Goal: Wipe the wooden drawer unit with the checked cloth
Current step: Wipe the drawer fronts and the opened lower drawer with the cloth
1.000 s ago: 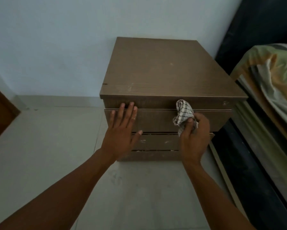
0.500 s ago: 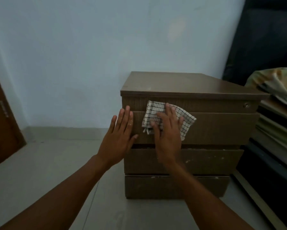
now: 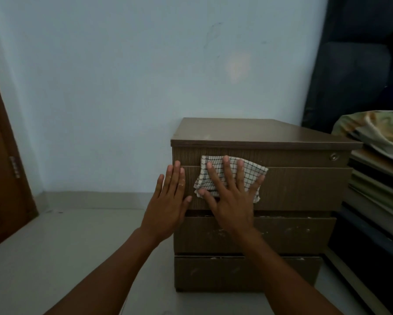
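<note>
The brown wooden drawer unit (image 3: pixel 300 192) stands on the floor against the pale wall, with three drawer fronts facing me. The white checked cloth (image 3: pixel 251 171) lies spread against the left part of the top drawer front. My right hand (image 3: pixel 230 196) presses it flat there with straight, spread fingers. My left hand (image 3: pixel 168 205) rests flat against the unit's front left edge, fingers straight and together, just left of the cloth.
A bed with a patterned cover (image 3: pixel 377 133) and dark frame stands close on the right. A brown wooden door (image 3: pixel 2 178) is at the far left. Pale tiled floor (image 3: pixel 66 246) stretches to the left of the unit.
My view dropped from above the unit to level with its front. The bunched cloth in my right hand got spread flat and moved left along the top drawer. My left hand stayed at the left edge.
</note>
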